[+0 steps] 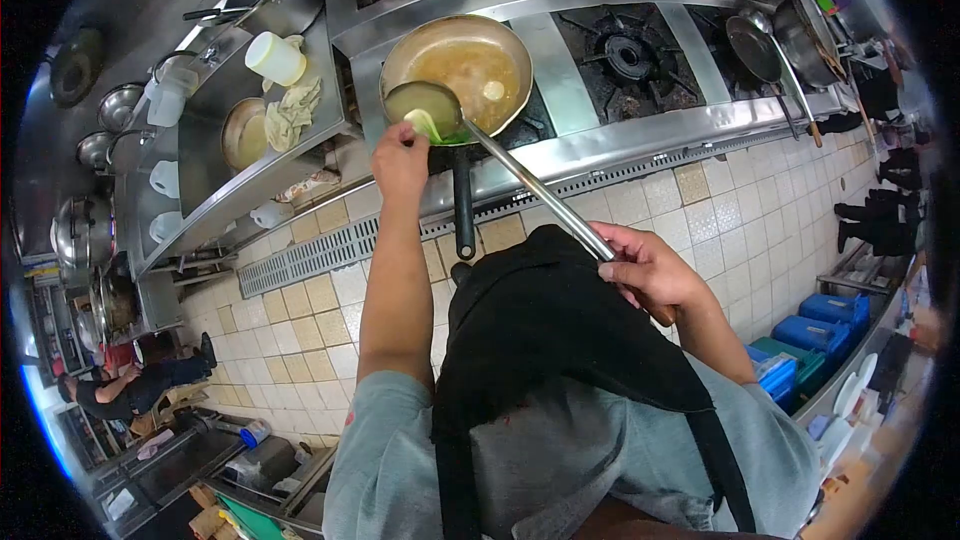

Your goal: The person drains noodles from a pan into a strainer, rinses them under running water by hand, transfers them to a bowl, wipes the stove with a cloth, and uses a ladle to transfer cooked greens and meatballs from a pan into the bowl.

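A frying pan (518,50) with brownish liquid and a small pale round piece in it sits on the stove, its black handle toward me. My right hand (648,268) grips the long metal handle of a ladle (530,180). The ladle's bowl is over the left side of the pan. My left hand (400,165) pinches a pale and green piece of vegetable (424,126) at the bowl's near edge.
Right of the pan is a bare burner (627,55), then a small dark pan (752,48). On the left counter are a white container (275,58), a cloth (292,115) and another pan (240,135). A person (135,388) is at the far left.
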Demonstrator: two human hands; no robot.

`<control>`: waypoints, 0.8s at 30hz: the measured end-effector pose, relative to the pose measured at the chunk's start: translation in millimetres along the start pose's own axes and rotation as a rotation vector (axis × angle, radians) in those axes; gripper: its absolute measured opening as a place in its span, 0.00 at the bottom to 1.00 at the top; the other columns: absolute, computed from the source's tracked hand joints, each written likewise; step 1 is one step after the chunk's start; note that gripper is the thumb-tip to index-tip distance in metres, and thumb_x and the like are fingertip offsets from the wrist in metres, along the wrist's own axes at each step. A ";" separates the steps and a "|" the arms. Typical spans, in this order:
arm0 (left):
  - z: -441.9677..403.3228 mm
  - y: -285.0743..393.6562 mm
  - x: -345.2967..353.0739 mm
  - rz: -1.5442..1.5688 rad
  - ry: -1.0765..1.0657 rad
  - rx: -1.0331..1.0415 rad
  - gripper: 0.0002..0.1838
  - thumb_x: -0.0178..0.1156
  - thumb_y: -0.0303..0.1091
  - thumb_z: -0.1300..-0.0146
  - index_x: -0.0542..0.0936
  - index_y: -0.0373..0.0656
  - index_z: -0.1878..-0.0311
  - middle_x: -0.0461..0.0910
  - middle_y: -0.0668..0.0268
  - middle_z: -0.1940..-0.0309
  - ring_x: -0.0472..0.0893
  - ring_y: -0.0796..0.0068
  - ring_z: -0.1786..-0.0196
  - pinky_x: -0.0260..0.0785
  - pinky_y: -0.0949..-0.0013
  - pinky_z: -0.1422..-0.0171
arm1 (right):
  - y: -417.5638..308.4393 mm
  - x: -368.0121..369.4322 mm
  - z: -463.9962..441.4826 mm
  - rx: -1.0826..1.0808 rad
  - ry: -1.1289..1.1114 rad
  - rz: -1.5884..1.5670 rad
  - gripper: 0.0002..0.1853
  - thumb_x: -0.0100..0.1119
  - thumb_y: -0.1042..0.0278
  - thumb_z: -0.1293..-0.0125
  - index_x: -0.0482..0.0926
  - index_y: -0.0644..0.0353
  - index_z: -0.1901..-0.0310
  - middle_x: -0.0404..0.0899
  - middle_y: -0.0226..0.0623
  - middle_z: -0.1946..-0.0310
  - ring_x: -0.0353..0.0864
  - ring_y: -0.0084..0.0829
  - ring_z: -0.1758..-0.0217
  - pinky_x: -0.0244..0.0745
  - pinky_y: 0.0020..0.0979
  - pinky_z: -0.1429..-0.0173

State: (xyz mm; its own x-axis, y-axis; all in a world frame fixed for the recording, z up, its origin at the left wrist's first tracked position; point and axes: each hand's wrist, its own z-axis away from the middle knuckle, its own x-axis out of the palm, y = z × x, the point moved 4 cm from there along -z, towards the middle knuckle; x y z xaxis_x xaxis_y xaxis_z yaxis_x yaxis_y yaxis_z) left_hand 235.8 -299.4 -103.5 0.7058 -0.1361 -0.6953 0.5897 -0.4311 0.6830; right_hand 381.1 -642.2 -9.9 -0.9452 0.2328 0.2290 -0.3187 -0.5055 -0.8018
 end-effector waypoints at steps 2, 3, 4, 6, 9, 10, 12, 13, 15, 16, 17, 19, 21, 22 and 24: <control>-6.6 15.1 5.5 -0.006 -0.076 0.061 0.18 0.64 0.37 0.46 0.81 0.39 0.54 0.83 0.58 0.64 0.82 0.59 0.62 0.73 0.62 0.53 | 4.3 -0.4 -0.9 -0.016 -0.017 -0.187 0.30 0.55 0.78 0.37 0.63 0.58 0.32 0.71 0.26 0.74 0.67 0.17 0.85 0.65 0.19 0.83; -9.5 23.0 8.2 -0.014 -0.151 0.127 0.17 0.63 0.35 0.45 0.81 0.39 0.53 0.84 0.58 0.64 0.82 0.59 0.63 0.73 0.63 0.53 | 4.2 0.9 -0.7 -0.011 -0.015 -0.191 0.30 0.55 0.78 0.37 0.63 0.58 0.32 0.71 0.26 0.74 0.67 0.17 0.85 0.65 0.19 0.83; -12.4 25.6 6.7 -0.013 -0.157 0.127 0.17 0.63 0.35 0.45 0.81 0.39 0.53 0.84 0.58 0.64 0.82 0.59 0.63 0.73 0.63 0.53 | 2.6 2.7 -0.3 -0.010 -0.016 -0.321 0.29 0.54 0.77 0.36 0.63 0.59 0.33 0.72 0.28 0.74 0.67 0.18 0.86 0.65 0.19 0.84; -18.0 27.3 5.3 0.107 -0.211 0.042 0.17 0.63 0.33 0.44 0.81 0.39 0.51 0.84 0.59 0.60 0.82 0.64 0.63 0.73 0.66 0.53 | 0.9 6.3 -0.4 -0.013 -0.010 -0.453 0.29 0.54 0.76 0.36 0.63 0.61 0.33 0.72 0.29 0.74 0.68 0.19 0.86 0.65 0.19 0.85; -15.8 20.2 -18.7 0.302 -0.117 -0.046 0.16 0.63 0.33 0.42 0.81 0.40 0.50 0.84 0.60 0.58 0.81 0.70 0.62 0.73 0.68 0.52 | -0.6 13.3 1.4 -0.058 0.044 -0.547 0.28 0.54 0.75 0.36 0.62 0.62 0.33 0.72 0.31 0.74 0.69 0.20 0.86 0.65 0.19 0.86; -13.3 9.8 -24.1 0.311 -0.126 -0.036 0.16 0.63 0.33 0.42 0.81 0.40 0.50 0.84 0.60 0.58 0.81 0.70 0.62 0.73 0.68 0.52 | -2.2 15.9 2.6 -0.079 0.069 -0.536 0.28 0.54 0.75 0.36 0.62 0.62 0.33 0.72 0.32 0.73 0.69 0.19 0.86 0.66 0.19 0.86; -5.5 -24.3 -34.9 0.374 -0.044 -0.032 0.15 0.62 0.33 0.39 0.80 0.39 0.50 0.83 0.61 0.58 0.80 0.76 0.61 0.72 0.70 0.52 | -5.0 21.6 5.7 -0.115 0.113 -0.529 0.28 0.53 0.76 0.36 0.61 0.62 0.33 0.72 0.32 0.73 0.69 0.19 0.86 0.66 0.19 0.86; 0.7 -36.9 -39.4 0.381 -0.055 -0.021 0.15 0.62 0.33 0.39 0.80 0.39 0.50 0.83 0.61 0.58 0.80 0.76 0.61 0.72 0.70 0.52 | -6.7 25.6 6.8 -0.146 0.126 -0.541 0.29 0.53 0.75 0.36 0.61 0.63 0.33 0.72 0.33 0.73 0.69 0.19 0.86 0.66 0.19 0.86; 19.5 -75.5 -50.4 0.463 -0.084 -0.249 0.15 0.61 0.33 0.38 0.80 0.36 0.50 0.83 0.61 0.59 0.79 0.76 0.60 0.71 0.70 0.51 | -6.6 36.6 5.7 -0.177 0.139 -0.554 0.29 0.53 0.75 0.36 0.61 0.63 0.33 0.72 0.33 0.73 0.69 0.19 0.87 0.66 0.19 0.86; 28.6 -92.3 -57.0 0.464 -0.086 -0.249 0.15 0.61 0.33 0.38 0.80 0.36 0.50 0.83 0.61 0.59 0.79 0.76 0.60 0.71 0.70 0.51 | -6.2 41.8 4.1 -0.214 0.155 -0.582 0.29 0.54 0.75 0.36 0.61 0.63 0.33 0.71 0.33 0.73 0.69 0.19 0.87 0.66 0.20 0.86; 37.9 -108.5 -62.1 0.429 -0.100 -0.253 0.15 0.61 0.33 0.37 0.79 0.35 0.50 0.83 0.63 0.61 0.78 0.78 0.61 0.71 0.72 0.54 | -6.0 47.4 2.9 -0.251 0.173 -0.609 0.28 0.54 0.75 0.36 0.61 0.64 0.34 0.71 0.33 0.73 0.69 0.19 0.87 0.66 0.20 0.86; 56.7 -137.2 -69.9 0.402 -0.119 -0.254 0.16 0.61 0.33 0.37 0.79 0.34 0.50 0.82 0.64 0.64 0.77 0.79 0.63 0.70 0.74 0.56 | -5.5 60.9 0.7 -0.275 0.201 -0.639 0.27 0.53 0.74 0.35 0.60 0.65 0.34 0.71 0.35 0.72 0.67 0.19 0.88 0.64 0.19 0.87; 79.2 -168.7 -76.2 0.531 -0.118 -0.432 0.15 0.61 0.34 0.37 0.79 0.36 0.50 0.80 0.68 0.68 0.75 0.81 0.67 0.68 0.76 0.62 | -5.1 72.5 -0.2 -0.316 0.229 -0.684 0.25 0.49 0.74 0.32 0.60 0.65 0.34 0.71 0.36 0.71 0.65 0.18 0.89 0.63 0.18 0.89; 89.5 -179.2 -80.9 0.537 -0.126 -0.430 0.15 0.61 0.34 0.37 0.79 0.36 0.50 0.80 0.68 0.68 0.75 0.81 0.67 0.68 0.76 0.62 | -3.6 76.9 -1.1 -0.319 0.239 -0.684 0.25 0.49 0.74 0.32 0.60 0.65 0.34 0.71 0.36 0.71 0.65 0.18 0.89 0.63 0.18 0.89; 111.6 -204.1 -88.7 0.583 -0.182 -0.541 0.13 0.60 0.34 0.36 0.79 0.38 0.51 0.77 0.71 0.71 0.74 0.82 0.70 0.67 0.78 0.67 | -2.0 84.7 -3.7 -0.372 0.222 -0.754 0.24 0.47 0.73 0.31 0.60 0.65 0.35 0.70 0.35 0.71 0.63 0.17 0.89 0.64 0.18 0.89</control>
State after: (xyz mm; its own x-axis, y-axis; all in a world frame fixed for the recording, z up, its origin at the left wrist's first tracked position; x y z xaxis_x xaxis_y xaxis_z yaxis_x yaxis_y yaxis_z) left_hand 8.9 -298.9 -206.2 0.9103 -0.3687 -0.1883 0.2883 0.2383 0.9274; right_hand 302.0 -618.4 9.0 -0.4429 0.5723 0.6901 -0.7738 0.1447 -0.6167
